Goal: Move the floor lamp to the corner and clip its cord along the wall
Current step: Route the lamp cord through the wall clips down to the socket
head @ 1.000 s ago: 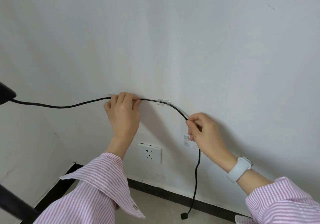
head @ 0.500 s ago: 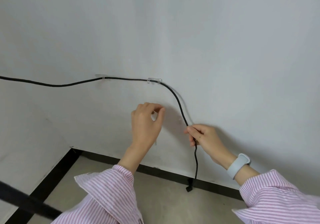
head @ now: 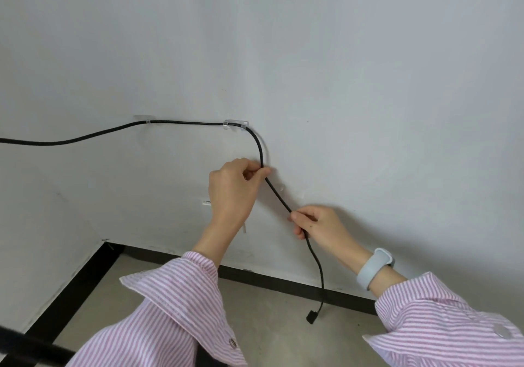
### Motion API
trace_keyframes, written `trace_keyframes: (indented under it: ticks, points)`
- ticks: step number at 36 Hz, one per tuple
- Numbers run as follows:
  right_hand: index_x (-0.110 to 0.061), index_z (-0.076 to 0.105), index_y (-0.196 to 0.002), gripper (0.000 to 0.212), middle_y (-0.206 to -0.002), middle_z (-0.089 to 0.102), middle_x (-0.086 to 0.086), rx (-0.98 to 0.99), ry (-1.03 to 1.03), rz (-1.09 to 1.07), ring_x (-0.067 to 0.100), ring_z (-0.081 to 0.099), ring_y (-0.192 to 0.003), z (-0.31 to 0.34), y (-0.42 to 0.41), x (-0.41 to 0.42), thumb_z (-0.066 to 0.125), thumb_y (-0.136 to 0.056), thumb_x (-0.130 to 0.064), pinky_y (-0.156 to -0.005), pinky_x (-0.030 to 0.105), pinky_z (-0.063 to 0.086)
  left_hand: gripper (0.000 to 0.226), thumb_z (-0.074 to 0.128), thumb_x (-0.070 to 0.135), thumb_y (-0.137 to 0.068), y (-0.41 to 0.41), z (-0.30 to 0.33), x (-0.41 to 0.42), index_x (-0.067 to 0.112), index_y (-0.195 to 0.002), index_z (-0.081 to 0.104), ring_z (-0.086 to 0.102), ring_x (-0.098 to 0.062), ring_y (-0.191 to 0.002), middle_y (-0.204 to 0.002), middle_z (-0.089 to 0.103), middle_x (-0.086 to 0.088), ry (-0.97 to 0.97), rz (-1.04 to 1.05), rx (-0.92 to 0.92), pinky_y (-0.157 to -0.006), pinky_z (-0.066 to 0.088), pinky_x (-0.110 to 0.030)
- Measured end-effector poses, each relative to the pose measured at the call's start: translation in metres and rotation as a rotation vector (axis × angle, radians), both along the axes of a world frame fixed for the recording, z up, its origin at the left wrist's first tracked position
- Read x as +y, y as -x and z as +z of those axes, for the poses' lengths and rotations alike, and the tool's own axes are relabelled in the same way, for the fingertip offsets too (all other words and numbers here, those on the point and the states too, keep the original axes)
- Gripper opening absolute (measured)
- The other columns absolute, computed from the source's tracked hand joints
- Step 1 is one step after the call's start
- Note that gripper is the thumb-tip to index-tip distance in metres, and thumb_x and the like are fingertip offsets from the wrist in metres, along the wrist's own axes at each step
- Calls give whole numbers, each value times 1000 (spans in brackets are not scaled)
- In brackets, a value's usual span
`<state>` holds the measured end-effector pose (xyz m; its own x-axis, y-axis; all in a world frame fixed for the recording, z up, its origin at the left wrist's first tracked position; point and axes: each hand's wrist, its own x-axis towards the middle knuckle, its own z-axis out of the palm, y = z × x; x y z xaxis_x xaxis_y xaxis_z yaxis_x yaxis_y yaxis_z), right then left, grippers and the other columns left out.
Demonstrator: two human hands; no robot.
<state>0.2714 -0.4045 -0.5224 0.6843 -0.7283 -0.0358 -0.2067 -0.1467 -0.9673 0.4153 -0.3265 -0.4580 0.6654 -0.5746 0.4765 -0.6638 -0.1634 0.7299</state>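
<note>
The black lamp cord (head: 187, 123) runs in from the left edge along the white wall through two clear clips, one at the left (head: 144, 118) and one at the bend (head: 236, 124), then curves downward. My left hand (head: 232, 189) pinches the cord just below the bend, against the wall. Lower and to the right, my right hand (head: 317, 224) grips the cord. A third clear clip (head: 280, 189) sits on the wall between my hands, beside the cord. The cord's plug end (head: 312, 317) hangs loose above the floor. The lamp itself is out of view.
A white wall socket (head: 206, 202) is mostly hidden behind my left wrist. Black baseboard (head: 283, 280) lines the wall above the concrete floor (head: 272, 324); the room corner (head: 106, 241) lies at lower left. A dark blurred bar (head: 31, 346) crosses the bottom left.
My left hand let go of the cord at the left clip, dropped, then rose to pinch it below the bend. My right hand slid lower along the cord. The view shifted left and down.
</note>
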Motion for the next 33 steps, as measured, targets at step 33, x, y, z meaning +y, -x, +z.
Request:
trace_keyframes:
  ticks: [33]
  points:
    - [-1,68,-96,21,-95,68,24,260,-129,-86,34,62,-82,-75,-22,36,53,-90,-16,-91,50,51,18,57,18,-88,-34,-142,66,15,-103,65,60,-15,-91,-105,68,-4,-636,-382,425,-82,46,-25]
